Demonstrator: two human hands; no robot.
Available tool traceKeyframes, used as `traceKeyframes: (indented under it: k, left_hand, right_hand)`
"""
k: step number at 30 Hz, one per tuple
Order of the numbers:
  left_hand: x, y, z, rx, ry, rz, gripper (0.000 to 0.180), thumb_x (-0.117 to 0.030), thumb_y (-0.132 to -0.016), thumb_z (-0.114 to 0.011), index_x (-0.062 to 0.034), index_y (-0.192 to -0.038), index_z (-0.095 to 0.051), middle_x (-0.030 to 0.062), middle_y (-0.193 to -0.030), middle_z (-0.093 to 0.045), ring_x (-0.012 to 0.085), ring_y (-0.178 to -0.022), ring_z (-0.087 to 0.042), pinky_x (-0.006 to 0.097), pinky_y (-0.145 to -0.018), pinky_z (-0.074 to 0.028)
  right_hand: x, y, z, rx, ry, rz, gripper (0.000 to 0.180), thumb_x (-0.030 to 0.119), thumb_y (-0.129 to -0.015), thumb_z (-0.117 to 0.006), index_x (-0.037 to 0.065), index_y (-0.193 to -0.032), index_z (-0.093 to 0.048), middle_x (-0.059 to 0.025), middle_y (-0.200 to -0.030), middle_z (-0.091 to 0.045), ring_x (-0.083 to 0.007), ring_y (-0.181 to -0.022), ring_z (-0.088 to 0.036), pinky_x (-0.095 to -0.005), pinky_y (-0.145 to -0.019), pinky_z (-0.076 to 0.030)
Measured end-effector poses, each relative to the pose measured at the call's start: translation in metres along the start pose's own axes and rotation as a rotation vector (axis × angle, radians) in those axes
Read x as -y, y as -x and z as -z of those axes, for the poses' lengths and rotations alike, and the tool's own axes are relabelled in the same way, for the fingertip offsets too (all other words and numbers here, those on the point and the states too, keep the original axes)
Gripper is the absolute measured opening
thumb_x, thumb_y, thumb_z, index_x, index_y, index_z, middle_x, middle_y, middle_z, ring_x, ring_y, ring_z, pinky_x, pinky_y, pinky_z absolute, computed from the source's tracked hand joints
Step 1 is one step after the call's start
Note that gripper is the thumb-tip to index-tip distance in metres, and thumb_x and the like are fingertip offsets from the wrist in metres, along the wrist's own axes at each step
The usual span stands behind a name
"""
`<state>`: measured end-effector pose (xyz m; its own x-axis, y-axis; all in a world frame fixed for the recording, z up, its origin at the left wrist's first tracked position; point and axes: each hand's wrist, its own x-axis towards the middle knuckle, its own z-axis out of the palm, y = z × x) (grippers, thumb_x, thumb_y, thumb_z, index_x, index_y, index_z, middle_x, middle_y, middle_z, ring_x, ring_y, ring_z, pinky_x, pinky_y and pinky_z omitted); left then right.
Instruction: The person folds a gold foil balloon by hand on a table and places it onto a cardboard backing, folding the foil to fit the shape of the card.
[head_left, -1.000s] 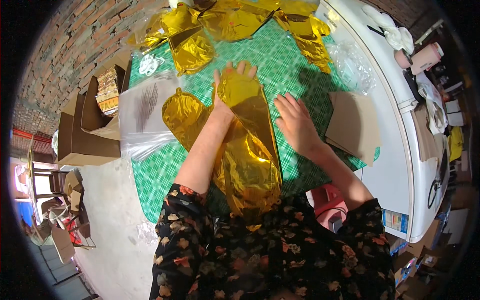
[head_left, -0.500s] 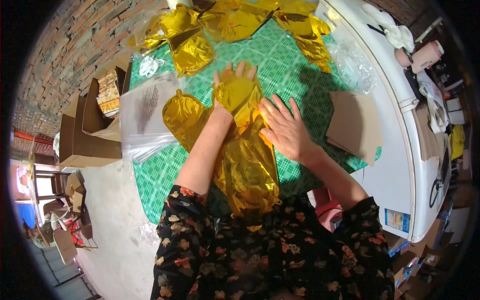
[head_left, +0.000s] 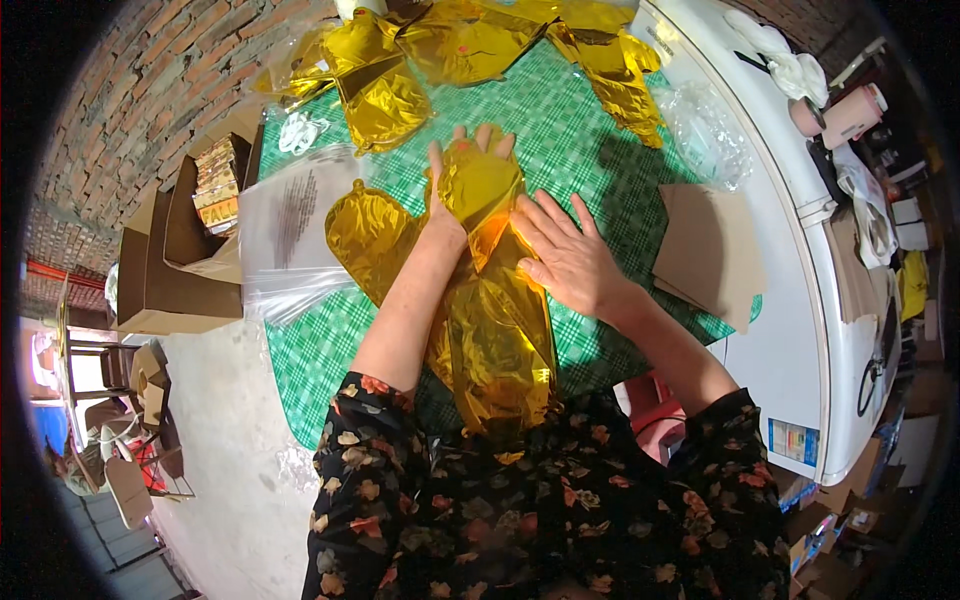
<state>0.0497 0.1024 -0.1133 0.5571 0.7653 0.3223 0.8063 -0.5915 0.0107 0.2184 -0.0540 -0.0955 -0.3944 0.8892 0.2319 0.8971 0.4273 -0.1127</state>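
A shiny gold foil balloon (head_left: 500, 330), flat and uninflated, lies across the near middle of the table and reaches down to my shirt. My left hand (head_left: 440, 207) is under its upper lobe, with fingertips showing past the far edge. Those fingers are stretched out and apart; the foil covers most of the palm. On the balloon's right edge rests my right hand (head_left: 572, 262), open, fingers spread and fingertips touching the foil. Another rounded lobe of gold foil (head_left: 370, 235) spreads out left of my left forearm.
More gold foil balloons (head_left: 470, 45) lie along the far side of the green checked tablecloth (head_left: 615, 185). Clear plastic bags (head_left: 300, 215) and an open cardboard box (head_left: 180, 290) are at left. Brown cardboard sheets (head_left: 708, 250) and crumpled clear plastic (head_left: 705, 135) lie right, beside a white appliance (head_left: 780, 200).
My right hand has shifted slightly left along the balloon's edge, and the foil's right side has moved a little left with it. My left hand is nearly still.
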Motion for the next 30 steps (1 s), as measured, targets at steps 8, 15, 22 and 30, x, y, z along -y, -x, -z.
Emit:
traceKeyframes:
  k: [8, 15, 22, 30]
  left_hand:
    - [0.004, -0.004, 0.0, 0.011, -0.092, -0.022, 0.069, -0.045, -0.102, -0.059, -0.0243, -0.165, -0.041, 0.0115, -0.173, -0.035, 0.0414, -0.16, -0.028, 0.073, -0.123, -0.02]
    - [0.072, -0.004, 0.019, -0.345, 0.178, -0.038, 0.075, -0.044, -0.101, -0.063, -0.0159, -0.166, -0.04, 0.0195, -0.169, -0.038, 0.0458, -0.156, -0.032, 0.067, -0.123, -0.025]
    - [0.064, 0.013, 0.081, -0.476, 0.615, 0.187, 0.034, -0.015, -0.099, -0.063, 0.0015, -0.129, -0.066, 0.0236, -0.133, -0.066, 0.0427, -0.13, -0.057, 0.052, -0.114, -0.043]
    - [-0.009, 0.062, 0.06, -0.081, 0.245, -0.333, 0.052, -0.032, -0.106, -0.056, -0.0042, -0.15, -0.059, 0.0151, -0.159, -0.056, 0.0332, -0.153, -0.044, 0.054, -0.13, -0.027]
  right_hand:
    - [0.003, -0.002, 0.003, 0.05, 0.014, -0.016, 0.066, 0.041, -0.112, -0.05, 0.005, -0.166, -0.039, -0.0105, -0.177, -0.031, -0.0284, -0.166, -0.02, -0.0555, -0.134, -0.006]
    - [0.005, -0.003, -0.002, 0.045, 0.04, -0.019, 0.064, 0.042, -0.111, -0.051, 0.006, -0.164, -0.043, -0.0091, -0.176, -0.031, -0.0279, -0.166, -0.02, -0.0553, -0.134, -0.008]
    - [-0.006, 0.002, -0.009, -0.016, 0.039, -0.02, 0.063, 0.042, -0.109, -0.056, 0.006, -0.16, -0.048, -0.0109, -0.173, -0.036, -0.0293, -0.164, -0.024, -0.0578, -0.132, -0.011]
    - [0.002, -0.003, 0.0, 0.1, 0.051, -0.04, 0.063, 0.037, -0.108, -0.056, 0.005, -0.161, -0.044, -0.011, -0.175, -0.033, -0.0294, -0.166, -0.02, -0.0574, -0.133, -0.009]
